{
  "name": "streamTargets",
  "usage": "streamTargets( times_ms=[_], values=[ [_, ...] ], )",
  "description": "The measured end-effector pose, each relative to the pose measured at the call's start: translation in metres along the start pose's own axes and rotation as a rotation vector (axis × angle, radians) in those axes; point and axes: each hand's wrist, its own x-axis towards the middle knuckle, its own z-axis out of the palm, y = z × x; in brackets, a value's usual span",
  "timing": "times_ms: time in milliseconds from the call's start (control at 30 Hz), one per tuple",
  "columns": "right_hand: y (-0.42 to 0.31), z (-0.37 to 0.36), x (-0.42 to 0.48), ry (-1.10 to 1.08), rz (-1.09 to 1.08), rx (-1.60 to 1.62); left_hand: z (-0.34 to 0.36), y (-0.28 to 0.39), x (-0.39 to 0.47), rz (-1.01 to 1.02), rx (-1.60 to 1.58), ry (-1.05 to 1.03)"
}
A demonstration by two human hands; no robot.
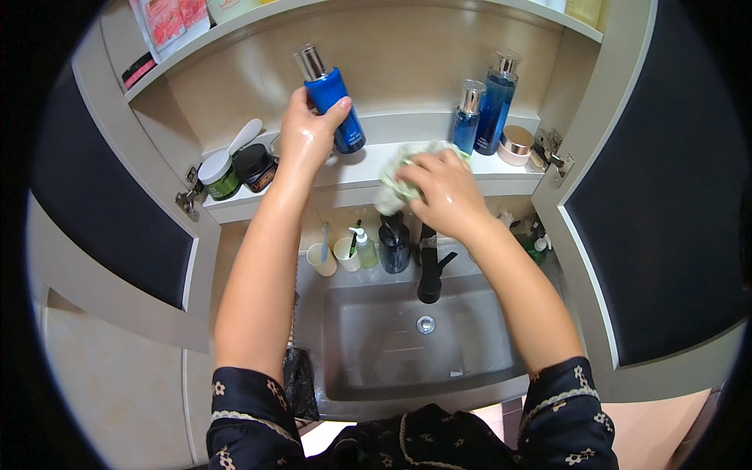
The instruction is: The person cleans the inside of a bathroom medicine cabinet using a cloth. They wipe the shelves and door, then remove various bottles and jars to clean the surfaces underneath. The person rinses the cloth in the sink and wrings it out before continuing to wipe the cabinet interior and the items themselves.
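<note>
My left hand [308,129] grips a blue cosmetic bottle [335,106] with a silver cap, tilted just above the lower cabinet shelf [364,167]. In my right hand [449,191] is a crumpled pale green and white cloth [399,179], blurred, at the shelf's front part. Right of the cloth stand a shorter blue bottle [467,120] and a taller blue bottle [497,106], both silver-capped. A pink jar with a gold lid [517,144] sits beside them. Behind my left wrist are a green jar [219,175] and a black jar [255,167].
Open cabinet doors flank me, left [123,153] and right [664,194]. Above runs an upper shelf [252,17] holding packets. Below are a grey sink [388,352], a black faucet [430,276], a dark pump bottle [395,247], a green pump bottle [366,251] and toothbrush cups [322,261].
</note>
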Motion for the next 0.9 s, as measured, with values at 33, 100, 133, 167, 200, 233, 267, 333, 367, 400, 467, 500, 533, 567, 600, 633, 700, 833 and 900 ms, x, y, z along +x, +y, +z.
streamTargets(
  times_ms=[33, 100, 133, 167, 200, 233, 267, 333, 367, 400, 467, 500, 533, 567, 600, 633, 700, 833, 900],
  values=[
    [-0.001, -0.007, -0.011, 0.025, -0.017, -0.044, 0.002, 0.0, 0.003, -0.019, 0.045, -0.018],
    [-0.002, -0.009, -0.033, -0.084, 0.047, 0.074, 0.005, -0.006, 0.009, -0.052, 0.14, -0.058],
    [-0.001, -0.009, -0.037, -0.135, 0.081, 0.134, 0.005, -0.013, 0.011, 0.0, 0.215, -0.033],
    [-0.002, -0.006, -0.035, -0.01, 0.062, 0.138, 0.001, -0.018, 0.013, 0.002, 0.273, -0.025],
    [-0.002, -0.007, -0.03, 0.117, 0.055, 0.127, 0.004, -0.015, 0.012, 0.01, 0.319, -0.03],
    [-0.006, -0.004, -0.025, 0.243, 0.05, 0.125, 0.006, -0.016, 0.01, 0.015, 0.374, -0.037],
    [-0.009, -0.002, -0.012, 0.308, 0.047, 0.102, 0.007, -0.018, 0.011, 0.023, 0.388, -0.043],
    [-0.014, 0.014, 0.014, 0.358, 0.053, 0.043, 0.005, -0.015, 0.011, 0.035, 0.452, -0.04],
    [-0.012, 0.032, 0.022, 0.342, 0.059, 0.011, 0.005, -0.015, 0.012, 0.055, 0.466, -0.033],
    [-0.009, 0.036, 0.024, 0.188, 0.102, 0.001, 0.009, -0.002, 0.008, 0.049, 0.559, -0.035],
    [-0.013, 0.026, 0.023, 0.115, 0.141, 0.04, 0.009, 0.014, 0.002, 0.04, 0.687, -0.034],
    [-0.015, 0.024, 0.018, 0.074, 0.158, 0.064, 0.008, 0.017, -0.001, 0.043, 0.784, -0.04],
    [-0.014, 0.024, 0.011, 0.115, 0.155, 0.078, 0.008, 0.018, -0.003, 0.042, 0.81, -0.045],
    [-0.011, 0.023, 0.001, 0.15, 0.141, 0.078, 0.008, 0.018, -0.005, 0.041, 0.837, -0.05],
    [-0.005, 0.018, -0.012, 0.186, 0.132, 0.068, 0.013, 0.018, -0.008, 0.046, 0.854, -0.059],
    [-0.002, 0.014, -0.023, 0.222, 0.111, 0.072, 0.012, 0.012, -0.013, 0.195, 0.891, 0.087],
    [0.021, 0.012, -0.049, 0.288, 0.139, -0.016, 0.02, -0.007, -0.026, 0.5, 0.926, 0.375],
    [0.058, -0.008, -0.082, 0.395, 0.322, -0.098, 0.075, 0.002, -0.059, 0.609, 0.421, 0.027],
    [0.065, -0.014, -0.084, 0.403, 0.328, -0.065, 0.124, 0.008, -0.057, 0.369, 0.28, -0.122]
  ],
)
